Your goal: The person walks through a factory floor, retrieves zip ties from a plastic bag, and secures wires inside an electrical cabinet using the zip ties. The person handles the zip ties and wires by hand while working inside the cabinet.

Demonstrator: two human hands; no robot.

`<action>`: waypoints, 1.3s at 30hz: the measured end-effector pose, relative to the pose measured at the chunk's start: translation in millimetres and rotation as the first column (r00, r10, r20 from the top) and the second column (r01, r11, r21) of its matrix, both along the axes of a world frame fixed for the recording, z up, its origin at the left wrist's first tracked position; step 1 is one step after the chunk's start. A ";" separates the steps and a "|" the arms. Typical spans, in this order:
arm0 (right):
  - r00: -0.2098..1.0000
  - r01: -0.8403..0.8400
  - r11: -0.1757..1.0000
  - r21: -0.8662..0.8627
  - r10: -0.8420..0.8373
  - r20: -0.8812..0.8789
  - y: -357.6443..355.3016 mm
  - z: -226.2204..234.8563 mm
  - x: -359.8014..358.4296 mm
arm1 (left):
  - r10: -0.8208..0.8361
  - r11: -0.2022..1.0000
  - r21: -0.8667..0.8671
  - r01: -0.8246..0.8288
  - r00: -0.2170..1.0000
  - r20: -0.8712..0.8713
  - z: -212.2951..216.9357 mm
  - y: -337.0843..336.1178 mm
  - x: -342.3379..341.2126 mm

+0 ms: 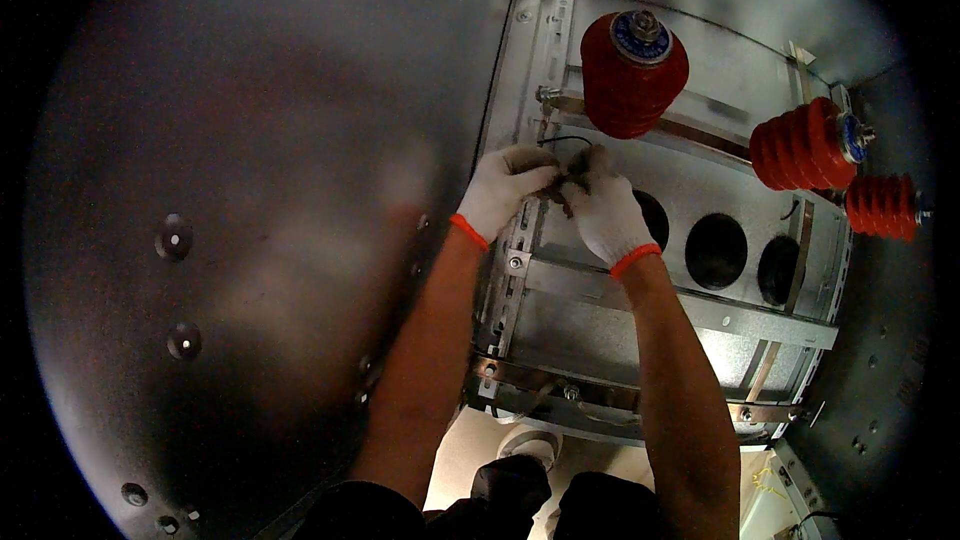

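Where the two white knit-gloved hands meet against the perforated grey steel upright rail (527,210), a thin black wire (566,141) loops just above them. The left hand (503,190) and right hand (604,208) touch fingertip to fingertip, both pinched narrow on a small dark part I cannot make out. The nearest red ribbed insulator (630,75) stands above the right hand.

Labels: round blue label (640,37) ringing the bolt on the end face of the nearest red ribbed insulator (630,80), upper centre; similar blue ring label (850,136) on second insulator (805,145), right; no packages, signs, screens.
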State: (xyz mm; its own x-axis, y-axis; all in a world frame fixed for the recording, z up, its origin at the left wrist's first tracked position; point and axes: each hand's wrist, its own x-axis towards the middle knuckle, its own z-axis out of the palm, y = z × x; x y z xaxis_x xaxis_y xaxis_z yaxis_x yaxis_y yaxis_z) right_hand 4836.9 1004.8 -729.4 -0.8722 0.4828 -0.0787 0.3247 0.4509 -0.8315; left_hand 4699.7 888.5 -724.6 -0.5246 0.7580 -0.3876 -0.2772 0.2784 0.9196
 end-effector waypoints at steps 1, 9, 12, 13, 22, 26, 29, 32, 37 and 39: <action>0.998 0.060 0.996 -0.064 -0.059 0.020 2.2 0.6 -0.2 | -0.057 0.998 0.003 0.057 0.997 -0.049 -1.8 0.2 0.3; 0.991 0.095 0.995 -0.011 -0.093 0.092 14.0 10.6 -7.2 | -0.332 0.943 -0.202 0.266 0.807 -0.488 26.6 7.6 8.9; 0.982 0.177 0.982 -0.070 -0.171 0.082 8.4 11.5 -8.4 | -0.448 0.892 -0.332 0.306 0.514 -0.731 26.6 6.8 3.2; 0.978 0.194 0.976 -0.102 -0.185 0.093 9.2 11.8 -9.3 | -0.442 0.893 -0.334 0.302 0.442 -0.780 24.5 8.2 2.9; 0.983 0.151 0.984 -0.096 -0.140 0.118 -10.3 25.5 -30.5 | -0.180 0.978 -0.206 -0.021 0.407 -0.895 5.5 -5.8 10.5; 0.987 0.158 0.976 -0.150 -0.162 -0.013 -32.2 29.8 -33.8 | -0.006 0.982 -0.106 -0.153 0.544 -0.839 -21.3 -11.4 -2.1; 0.990 0.139 0.972 -0.187 -0.142 -0.001 -35.8 31.2 -33.3 | 0.058 0.974 -0.087 -0.211 0.599 -0.799 -33.0 -8.5 -10.2; 0.981 0.179 0.969 -0.172 -0.162 0.106 -35.8 29.3 -30.5 | 0.026 0.955 -0.135 -0.266 0.524 -0.851 -35.9 -1.0 -10.0; 0.981 0.015 0.999 0.045 -0.024 0.194 -11.0 11.0 -18.9 | -0.076 0.972 -0.162 -0.168 0.431 -0.899 -31.2 -7.1 -12.5; 0.956 0.246 0.965 -0.095 -0.225 0.191 -13.6 15.4 -24.9 | -0.159 0.963 -0.224 -0.149 0.357 -0.920 -26.6 -5.5 -6.7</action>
State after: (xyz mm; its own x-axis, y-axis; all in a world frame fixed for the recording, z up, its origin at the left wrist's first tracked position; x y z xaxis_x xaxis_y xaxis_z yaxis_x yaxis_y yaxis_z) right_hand 4812.0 991.2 -714.0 -0.7018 0.6510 -0.2893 0.5562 0.2470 -0.7935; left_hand 4693.0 883.0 -751.3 -0.6574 0.7295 0.1888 0.7077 0.5116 0.4873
